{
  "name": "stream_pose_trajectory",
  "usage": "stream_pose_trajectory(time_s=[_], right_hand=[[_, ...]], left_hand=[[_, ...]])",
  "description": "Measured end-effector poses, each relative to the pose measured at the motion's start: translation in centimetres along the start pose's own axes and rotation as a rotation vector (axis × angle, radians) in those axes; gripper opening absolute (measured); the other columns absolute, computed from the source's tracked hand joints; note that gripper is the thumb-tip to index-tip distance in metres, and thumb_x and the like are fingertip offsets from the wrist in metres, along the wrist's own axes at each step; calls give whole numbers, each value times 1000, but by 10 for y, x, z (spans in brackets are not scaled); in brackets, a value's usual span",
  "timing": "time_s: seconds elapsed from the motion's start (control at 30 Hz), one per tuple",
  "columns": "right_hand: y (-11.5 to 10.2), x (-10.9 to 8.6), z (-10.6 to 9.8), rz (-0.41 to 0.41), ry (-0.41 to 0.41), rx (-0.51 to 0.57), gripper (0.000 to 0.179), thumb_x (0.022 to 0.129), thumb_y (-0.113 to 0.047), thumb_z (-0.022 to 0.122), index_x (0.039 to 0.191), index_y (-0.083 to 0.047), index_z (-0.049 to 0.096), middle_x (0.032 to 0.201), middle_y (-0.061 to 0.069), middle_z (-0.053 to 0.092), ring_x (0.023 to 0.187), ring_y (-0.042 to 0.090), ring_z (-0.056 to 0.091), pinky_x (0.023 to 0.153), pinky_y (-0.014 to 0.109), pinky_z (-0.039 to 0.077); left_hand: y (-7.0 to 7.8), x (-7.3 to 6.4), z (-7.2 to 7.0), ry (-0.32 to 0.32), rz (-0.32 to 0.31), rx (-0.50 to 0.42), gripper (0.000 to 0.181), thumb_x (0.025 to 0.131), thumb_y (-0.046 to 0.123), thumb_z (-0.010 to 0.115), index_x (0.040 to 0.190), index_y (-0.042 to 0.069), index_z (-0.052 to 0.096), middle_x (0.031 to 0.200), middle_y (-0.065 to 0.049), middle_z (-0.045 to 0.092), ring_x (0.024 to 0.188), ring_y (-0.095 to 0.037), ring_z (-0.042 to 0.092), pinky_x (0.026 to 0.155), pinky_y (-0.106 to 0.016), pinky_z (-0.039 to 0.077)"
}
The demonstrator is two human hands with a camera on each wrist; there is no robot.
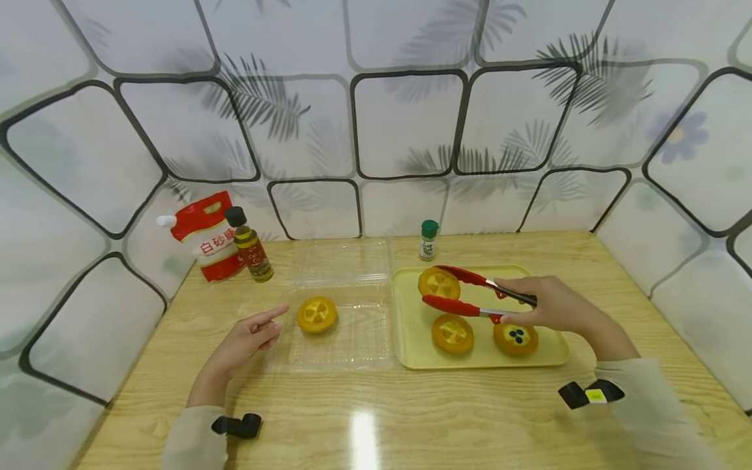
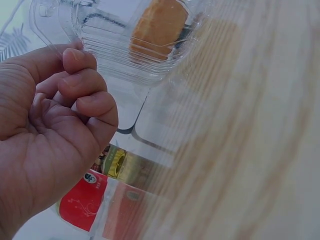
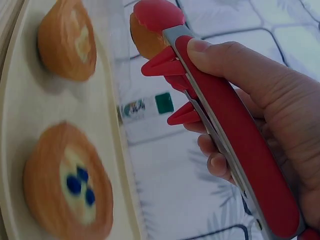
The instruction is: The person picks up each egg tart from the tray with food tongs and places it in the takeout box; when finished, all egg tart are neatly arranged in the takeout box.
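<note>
My right hand (image 1: 543, 303) grips red-handled tongs (image 3: 235, 135), thumb on the upper arm. Between the tongs' red tips is a yellow-topped tart (image 1: 439, 284), which appears raised above the pale yellow tray (image 1: 487, 362) in the right wrist view. Another yellow-topped tart (image 1: 452, 334) and a tart with blueberries (image 1: 516, 337) lie on that tray. My left hand (image 1: 247, 339) is at the left edge of a clear plastic box (image 1: 364, 339), index finger extended and other fingers loosely bent; contact with the rim is unclear. Inside the box sits one tart (image 1: 316, 314).
Behind the tray stands a green-capped shaker (image 1: 429, 240). A red and white sugar pouch (image 1: 211, 241) and a dark-capped oil bottle (image 1: 251, 248) are at the back left. The box's clear lid (image 1: 343, 260) lies folded back toward the patterned wall.
</note>
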State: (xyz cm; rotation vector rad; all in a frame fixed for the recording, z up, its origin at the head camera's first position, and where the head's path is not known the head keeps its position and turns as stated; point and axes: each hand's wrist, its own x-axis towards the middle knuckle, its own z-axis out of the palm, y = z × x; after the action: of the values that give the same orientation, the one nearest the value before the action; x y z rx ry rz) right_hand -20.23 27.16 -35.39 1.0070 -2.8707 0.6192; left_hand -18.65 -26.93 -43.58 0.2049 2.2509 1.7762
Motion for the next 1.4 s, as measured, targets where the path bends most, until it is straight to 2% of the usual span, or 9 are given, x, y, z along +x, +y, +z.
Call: stream_pose_trajectory(time_s=[0.3, 0.4, 0.53, 0.63, 0.8, 1.0, 1.1, 1.4], right_hand=[[-23, 23, 17, -123, 1, 37, 64, 76, -29, 79, 128, 1, 57, 113, 12, 66, 92, 19, 63, 74, 35, 52], [-29, 32, 24, -126, -26, 73, 65, 78, -31, 78, 129, 1, 57, 112, 11, 66, 87, 17, 60, 72, 33, 51], [-37, 44, 35, -109, -72, 111, 66, 79, -36, 76, 131, -1, 56, 114, 10, 65, 87, 20, 61, 74, 34, 51], [-45, 54, 41, -111, -101, 132, 67, 79, -38, 76, 133, -2, 55, 116, 11, 64, 93, 24, 62, 78, 37, 51], [-57, 69, 49, -132, -141, 158, 66, 81, -34, 75, 133, -1, 53, 115, 11, 65, 91, 24, 61, 77, 34, 50], [-69, 85, 52, -204, -129, 92, 61, 81, -28, 76, 129, 4, 56, 113, 14, 65, 88, 25, 63, 75, 34, 52], [-73, 93, 53, -186, -147, 55, 61, 81, -30, 75, 129, 3, 56, 115, 14, 64, 93, 25, 63, 79, 37, 51], [-82, 107, 56, -73, -283, -12, 66, 83, -37, 72, 135, -2, 52, 123, 12, 61, 106, 25, 60, 91, 40, 47]], left_hand=[[1, 4, 1, -2, 12, 17, 48, 99, 17, 51, 142, -1, 40, 71, 1, 44, 65, -9, 43, 62, -26, 40], [2, 5, 1, -1, 16, 20, 47, 99, 16, 51, 142, -1, 40, 70, 1, 44, 64, -10, 43, 62, -26, 40], [2, 4, 1, -3, 15, 22, 48, 99, 17, 51, 142, -1, 40, 69, 1, 44, 64, -10, 43, 62, -27, 40], [3, 4, 1, -3, 12, 23, 48, 99, 18, 51, 142, -1, 40, 70, 1, 44, 64, -10, 43, 63, -27, 40], [3, 4, 1, -4, 7, 22, 48, 99, 17, 51, 142, 0, 40, 70, 1, 44, 64, -10, 42, 63, -27, 40], [3, 3, -1, 8, 5, 30, 47, 99, 18, 51, 142, 0, 41, 70, 2, 44, 64, -9, 42, 63, -26, 40], [3, 3, -1, 12, 5, 31, 48, 99, 18, 51, 141, -1, 41, 70, 2, 43, 64, -9, 42, 63, -26, 40], [3, 0, -1, 6, -3, 19, 48, 99, 17, 51, 142, 0, 41, 71, 1, 44, 65, -10, 43, 63, -26, 40]])
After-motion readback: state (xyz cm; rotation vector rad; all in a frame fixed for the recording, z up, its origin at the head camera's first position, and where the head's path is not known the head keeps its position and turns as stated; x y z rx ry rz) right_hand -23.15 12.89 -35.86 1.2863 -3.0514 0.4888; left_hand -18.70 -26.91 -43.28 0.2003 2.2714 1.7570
